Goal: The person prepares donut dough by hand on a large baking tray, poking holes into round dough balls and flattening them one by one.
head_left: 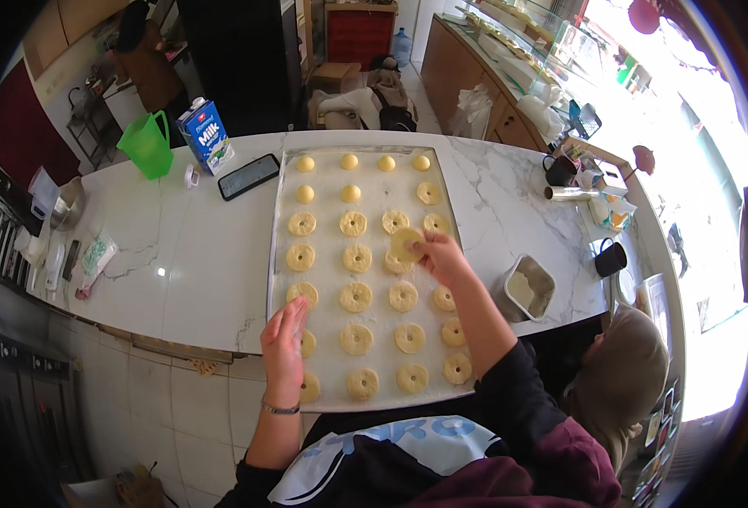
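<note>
The right hand [442, 256] pinches a flat, pale yellow round of dough [404, 244] between thumb and fingers, nearly closed on its right edge. The round is above the right half of a large, rectangular, pale metal baking tray [328, 279], partly covering a ring below it; whether it has a hole of its own cannot be made out. The left hand [284, 343] is open, fingers straight and together, with no visible hold on anything. Its fingertips are at a pale yellow dough ring [303, 295] in the leftmost column; whether they touch it cannot be told.

Small, smooth yellow dough balls [350, 194] sit at the tray's far end, with rows of flattened rings nearer the person. The tray lies on a white, grey-veined marble-look tabletop [196, 245]. Just beside its far left corner lies a black phone [249, 177], with a blue-and-white carton [205, 136] and a translucent green plastic jug [146, 147] beyond. Right of the tray stands a rectangular metal tin [504, 293] containing pale powder.
</note>
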Available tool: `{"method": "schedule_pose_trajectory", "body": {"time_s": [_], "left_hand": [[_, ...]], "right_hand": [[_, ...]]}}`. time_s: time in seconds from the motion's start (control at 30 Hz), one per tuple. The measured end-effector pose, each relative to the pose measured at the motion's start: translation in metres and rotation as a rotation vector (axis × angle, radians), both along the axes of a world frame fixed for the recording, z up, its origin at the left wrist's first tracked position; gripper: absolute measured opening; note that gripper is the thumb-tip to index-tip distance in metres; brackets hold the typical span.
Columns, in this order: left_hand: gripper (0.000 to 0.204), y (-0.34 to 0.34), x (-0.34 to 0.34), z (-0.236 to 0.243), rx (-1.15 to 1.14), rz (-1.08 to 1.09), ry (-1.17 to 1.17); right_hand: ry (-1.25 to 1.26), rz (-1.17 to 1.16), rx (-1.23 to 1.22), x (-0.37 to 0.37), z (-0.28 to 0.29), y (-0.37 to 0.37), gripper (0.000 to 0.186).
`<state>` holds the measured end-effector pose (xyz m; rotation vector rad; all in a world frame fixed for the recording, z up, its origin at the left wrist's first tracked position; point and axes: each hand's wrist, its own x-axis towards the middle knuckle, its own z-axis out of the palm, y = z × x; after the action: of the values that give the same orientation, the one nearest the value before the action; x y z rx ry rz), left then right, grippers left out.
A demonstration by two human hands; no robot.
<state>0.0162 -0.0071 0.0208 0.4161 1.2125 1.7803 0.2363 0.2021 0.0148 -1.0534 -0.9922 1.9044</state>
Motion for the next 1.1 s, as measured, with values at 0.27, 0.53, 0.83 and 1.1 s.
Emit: {"method": "schedule_pose_trajectory", "body": {"time_s": [0.27,0.53,0.83,1.1], "left_hand": [[0.022,-0.033,-0.025,-0.021,-0.035,0.123,-0.009],[0.018,-0.047,-0.044,-0.014,-0.056,0.233,-0.076],[0.019,-0.025,-0.038,-0.014,-0.062,0.175,-0.158],[0.02,0.013,-0.01,-0.004,-0.015,-0.057,-0.168]], "right_hand": [[-0.482,-0.058,0.292,-0.031,-0.045,0.147,0.038],[-0.928,-0.039,0.747,-0.039,-0.033,0.159,0.039],[-1.174,-0.474,0.691,0.127,0.092,0.011,0.02],[-1.627,0.023,0.605,0.203,0.015,-0.04,0.017]]}}
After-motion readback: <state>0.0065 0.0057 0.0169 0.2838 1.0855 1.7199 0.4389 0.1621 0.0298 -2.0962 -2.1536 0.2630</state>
